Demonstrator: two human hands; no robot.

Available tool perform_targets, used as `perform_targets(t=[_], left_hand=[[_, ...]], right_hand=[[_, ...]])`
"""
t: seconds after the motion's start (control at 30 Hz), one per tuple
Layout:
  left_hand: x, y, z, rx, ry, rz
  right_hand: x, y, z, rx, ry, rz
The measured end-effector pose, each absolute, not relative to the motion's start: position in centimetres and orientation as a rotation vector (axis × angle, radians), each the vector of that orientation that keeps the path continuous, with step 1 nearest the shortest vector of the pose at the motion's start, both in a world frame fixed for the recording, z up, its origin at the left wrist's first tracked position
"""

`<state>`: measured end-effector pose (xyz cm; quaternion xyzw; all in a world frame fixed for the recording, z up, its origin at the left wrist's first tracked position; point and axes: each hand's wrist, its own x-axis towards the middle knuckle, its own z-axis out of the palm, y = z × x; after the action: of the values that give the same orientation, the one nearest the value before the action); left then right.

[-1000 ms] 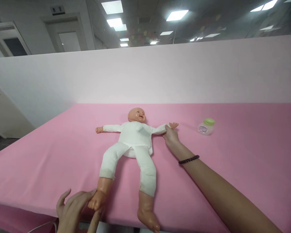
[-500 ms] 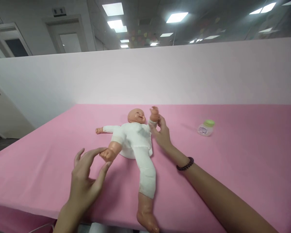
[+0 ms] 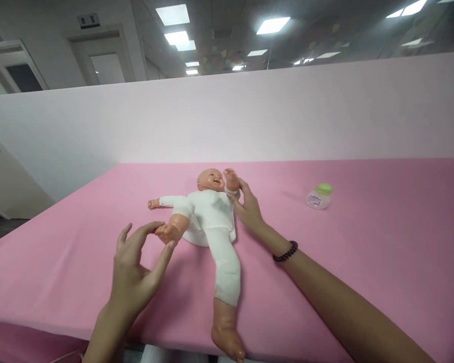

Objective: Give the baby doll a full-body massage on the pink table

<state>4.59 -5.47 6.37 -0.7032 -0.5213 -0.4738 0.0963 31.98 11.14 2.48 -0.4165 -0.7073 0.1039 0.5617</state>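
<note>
A baby doll (image 3: 214, 212) with a white cloth body lies on its back on the pink-covered table (image 3: 306, 292). Between the thumb and fingers of my left hand (image 3: 134, 272) is the doll's raised foot (image 3: 170, 231), on the picture's left; that leg is bent up off the cloth. My right hand (image 3: 249, 206) grips the doll's raised arm at the wrist, below its small hand (image 3: 231, 179). The doll's other arm (image 3: 166, 201) stretches out to the left. Its other leg (image 3: 227, 282) points towards me, the foot near the table's front edge.
A small clear jar (image 3: 320, 197) with a green lid stands on the cloth to the right of the doll. Behind the table rises a white partition (image 3: 249, 116). A door (image 3: 3, 176) is at the far left.
My right hand has moved the doll's raised arm leftwards, closer to its face. The foot at my left hand has risen slightly. The view has shifted a little.
</note>
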Motion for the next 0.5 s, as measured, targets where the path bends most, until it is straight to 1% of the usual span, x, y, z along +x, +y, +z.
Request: perform_targets(t=[0.13,0.3,0.4,0.5], left_hand=[[2.6,-9.0,4.9,-2.071,-1.437,-1.453],[0.9,-12.3,0.5,-2.188,-1.341,-1.338],[1.2,-13.3,-1.8,-2.199,-1.358,-1.271],[1.6,-13.6,-2.9,-2.197,-1.405,-1.231]], right_hand=[[33.7,13.0,1.5,-1.030,-1.238,0.459],[36.4,15.7,-1.1,-1.174,-0.901,0.681],[37.5,16.7,-2.7,-1.263,-0.831,0.686],[38.2,17.1,-3.8,-1.287,-0.829,0.631]])
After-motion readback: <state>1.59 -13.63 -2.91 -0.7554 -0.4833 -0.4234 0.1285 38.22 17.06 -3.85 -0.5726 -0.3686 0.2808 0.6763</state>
